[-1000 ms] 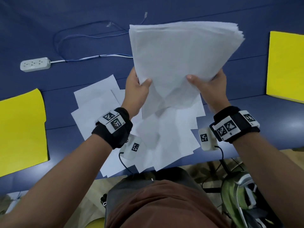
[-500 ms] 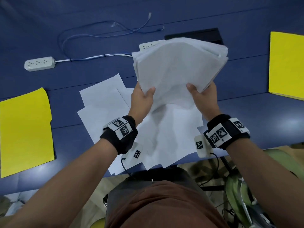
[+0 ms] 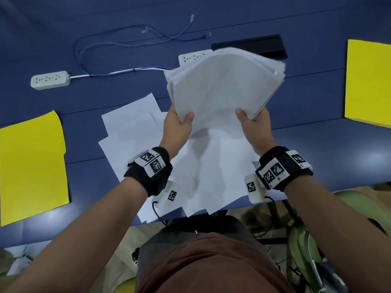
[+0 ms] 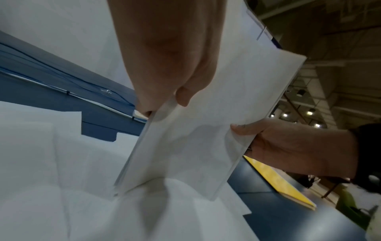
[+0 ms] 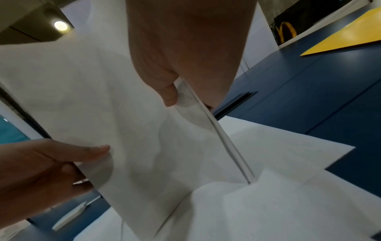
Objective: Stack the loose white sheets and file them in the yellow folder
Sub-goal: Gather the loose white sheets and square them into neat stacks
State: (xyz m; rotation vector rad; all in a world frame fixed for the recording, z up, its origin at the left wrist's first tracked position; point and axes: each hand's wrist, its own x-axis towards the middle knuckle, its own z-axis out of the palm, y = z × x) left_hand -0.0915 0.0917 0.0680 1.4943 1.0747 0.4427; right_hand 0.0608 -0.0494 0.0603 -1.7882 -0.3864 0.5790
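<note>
A thick stack of white sheets [image 3: 224, 87] stands on edge, its lower edge touching the loose white sheets [image 3: 135, 132] spread over the blue table [image 3: 330, 149]. My left hand [image 3: 179, 125] grips the stack's left side, thumb on the near face. My right hand [image 3: 251, 123] grips its right side the same way. The left wrist view shows the stack [image 4: 206, 130] pinched by my left hand [image 4: 171, 104]; the right wrist view shows the stack [image 5: 115, 104] held by my right hand [image 5: 175, 93]. One yellow folder [image 3: 31, 166] lies at the left, another yellow folder [image 3: 368, 81] at the right.
Two white power strips [image 3: 49, 79] and thin blue cables [image 3: 118, 42] lie at the back of the table. A black flat object [image 3: 260, 44] sits behind the stack. A green chair [image 3: 313, 240] stands at the lower right, beyond the table's near edge.
The stack has come down from head height until its lower edge meets the sheets on the table. Both hands moved down with it and kept their grip.
</note>
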